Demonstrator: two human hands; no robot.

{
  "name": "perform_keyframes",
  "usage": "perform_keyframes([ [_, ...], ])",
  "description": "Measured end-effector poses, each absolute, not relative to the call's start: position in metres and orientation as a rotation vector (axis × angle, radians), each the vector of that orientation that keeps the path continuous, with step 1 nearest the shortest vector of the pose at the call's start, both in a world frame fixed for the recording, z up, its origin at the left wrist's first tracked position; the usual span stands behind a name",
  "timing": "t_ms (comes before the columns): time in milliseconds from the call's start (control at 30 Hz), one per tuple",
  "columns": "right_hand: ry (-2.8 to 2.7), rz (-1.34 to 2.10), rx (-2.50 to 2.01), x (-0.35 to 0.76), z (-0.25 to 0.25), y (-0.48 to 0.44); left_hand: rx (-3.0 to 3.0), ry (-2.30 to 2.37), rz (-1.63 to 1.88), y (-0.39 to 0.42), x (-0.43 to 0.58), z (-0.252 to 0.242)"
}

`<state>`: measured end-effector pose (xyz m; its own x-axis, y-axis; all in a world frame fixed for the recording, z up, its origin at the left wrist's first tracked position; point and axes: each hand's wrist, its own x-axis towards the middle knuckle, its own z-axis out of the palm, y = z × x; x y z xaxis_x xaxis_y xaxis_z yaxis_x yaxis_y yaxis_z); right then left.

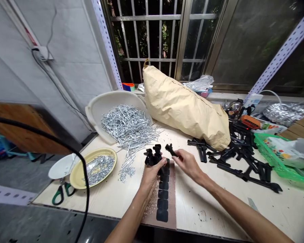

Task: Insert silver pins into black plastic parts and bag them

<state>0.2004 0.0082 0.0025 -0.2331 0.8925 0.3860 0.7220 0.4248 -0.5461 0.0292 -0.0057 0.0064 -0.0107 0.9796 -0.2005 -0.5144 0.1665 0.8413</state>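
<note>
My left hand [152,173] is wrapped round a cluster of black plastic parts [153,155], held above a brown board [171,209]. A row of black square pads [163,194] runs along that board toward the table's front edge. Just to the right, my right hand [186,163] pinches one small black plastic part [170,149], apart from the cluster. Left of my hands lie several long metal pins [128,163] and a small heap of metal washers [126,173]. My fingers hide the lower side of the cluster.
A tipped white basin [93,109] spills metal pins at the back left. A yellow plate [76,180] holds washers, with green-handled scissors [58,195] beside it. Black plastic frames [245,172] and a green basket [266,155] stand right, behind them a large paper sack [182,104]. A black cable [84,175] crosses the left side.
</note>
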Motion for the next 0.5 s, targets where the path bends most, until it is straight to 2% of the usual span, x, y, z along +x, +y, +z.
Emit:
perform_keyframes([
  [133, -1.983, 0.576, -1.097, 0.141, 0.012, -0.011, 0.622, 0.828, 1.306, -0.012, 0.011, 0.007],
  [267, -2.136, 0.745, -1.026, 0.125, 0.011, 0.019, 0.619, 0.97, 1.275, -0.017, -0.022, -0.001],
  [433, -2.397, 0.243, -1.303, 0.108, 0.001, 0.098, 0.572, 1.162, 1.368, -0.019, -0.05, -0.015],
  [500, -2.5, 0.167, -1.307, 0.095, -0.005, 0.119, 0.563, 1.21, 1.401, -0.02, -0.057, -0.017],
])
